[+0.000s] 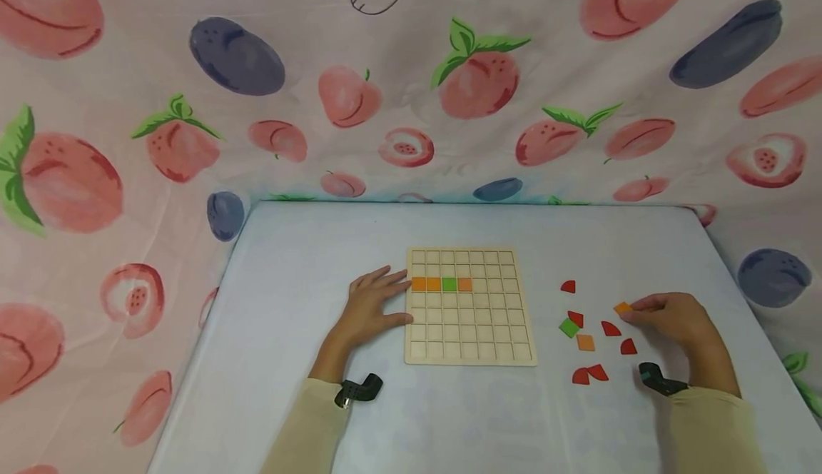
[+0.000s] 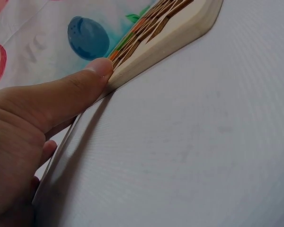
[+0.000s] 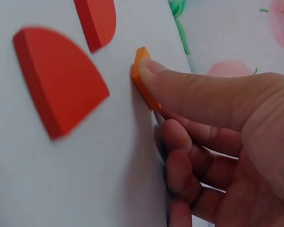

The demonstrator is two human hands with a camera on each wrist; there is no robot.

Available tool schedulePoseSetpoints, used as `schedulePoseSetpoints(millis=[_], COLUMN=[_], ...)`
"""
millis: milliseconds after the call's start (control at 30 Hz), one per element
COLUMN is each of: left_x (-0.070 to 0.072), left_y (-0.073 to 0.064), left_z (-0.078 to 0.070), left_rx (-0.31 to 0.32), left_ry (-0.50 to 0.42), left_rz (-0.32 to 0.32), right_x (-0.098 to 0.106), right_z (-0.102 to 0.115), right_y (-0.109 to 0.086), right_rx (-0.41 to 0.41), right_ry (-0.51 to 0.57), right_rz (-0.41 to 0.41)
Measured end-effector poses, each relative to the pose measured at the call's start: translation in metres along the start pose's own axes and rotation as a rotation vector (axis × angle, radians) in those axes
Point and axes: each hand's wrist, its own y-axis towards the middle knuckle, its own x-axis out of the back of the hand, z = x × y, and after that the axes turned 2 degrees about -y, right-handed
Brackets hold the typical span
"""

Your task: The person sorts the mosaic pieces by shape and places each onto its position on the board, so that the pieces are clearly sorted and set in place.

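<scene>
A pale wooden grid board (image 1: 469, 365) lies mid-table, its second row from the back bearing orange tiles (image 1: 427, 285) and one green tile (image 1: 449, 285) side by side from the left edge. My left hand (image 1: 372, 306) rests against the board's left edge, fingers spread and fairly straight; the left wrist view has its thumb (image 2: 100, 68) right at the rim. Over on the right, my right hand (image 1: 671, 320) pinches an orange square tile (image 3: 141, 78) between thumb and fingers, close over the tabletop. Red quarter-round pieces (image 3: 61, 80) lie just beside it.
Between board and right hand are several red quarter-round pieces (image 1: 611, 329), a loose green square (image 1: 569, 328) and a loose orange square (image 1: 586, 343). The white table (image 1: 308, 245) meets a fruit-print cloth (image 1: 359, 167) at its back and sides. Black cameras sit on both wrists.
</scene>
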Motion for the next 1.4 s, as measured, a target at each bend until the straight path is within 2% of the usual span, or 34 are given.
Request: schedulePoseSetpoints(millis=[300, 500, 667, 800, 967, 1200, 1300, 1400], left_x=[0.0, 0.0, 0.0, 0.0, 0.0, -0.001, -0.001, 0.0], left_y=[0.0, 0.0, 0.001, 0.001, 0.0, 0.0, 0.0, 0.0], left_z=[0.002, 0.003, 0.002, 0.002, 0.0, 0.0, 0.0, 0.0], left_rx=[-0.004, 0.002, 0.002, 0.007, 0.003, -0.01, -0.003, 0.003], left_ry=[0.015, 0.008, 0.014, 0.012, 0.003, -0.008, -0.007, -0.005], left_rz=[-0.002, 0.003, 0.012, 0.013, 0.002, -0.009, -0.006, -0.003], right_x=[-0.01, -0.022, -0.032, -0.041, -0.049, -0.062, -0.069, -0.075], right_z=[0.017, 0.03, 0.05, 0.066, 0.08, 0.101, 0.11, 0.117], right_y=[0.007, 0.006, 0.002, 0.001, 0.0, 0.001, 0.003, 0.004], right_rx=[0.098, 0.164, 0.204, 0.232, 0.311, 0.365, 0.382, 0.409], right_ry=[-0.003, 0.032, 0.074, 0.126, 0.203, 0.42, 0.473, 0.476], right_rz=[0.079, 0.057, 0.016, -0.02, -0.028, 0.057, 0.098, 0.109])
